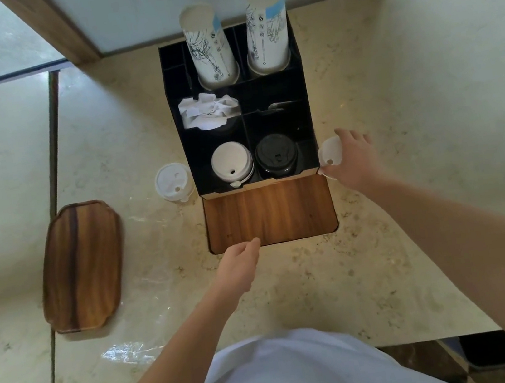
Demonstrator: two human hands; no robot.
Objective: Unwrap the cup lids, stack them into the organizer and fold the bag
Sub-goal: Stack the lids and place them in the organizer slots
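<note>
Lids look light, thin plastic, slightly flexy; best taken by the rim. Right hand (351,157) pinches a white lid stack (330,151) just beside the organizer (304,111). Left hand (239,265) is loosely curled, empty. Another lid stack (174,183) sits on the bench (395,104), left of the organizer.

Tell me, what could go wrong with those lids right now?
The right hand pinches a white lid by its edge beside the organizer; held so lightly, it might slip onto the counter. The white lids stacked left of the organizer sit loose and could topple if bumped. The clear plastic bag lies near the counter's front edge, where an arm might brush it off.
</note>
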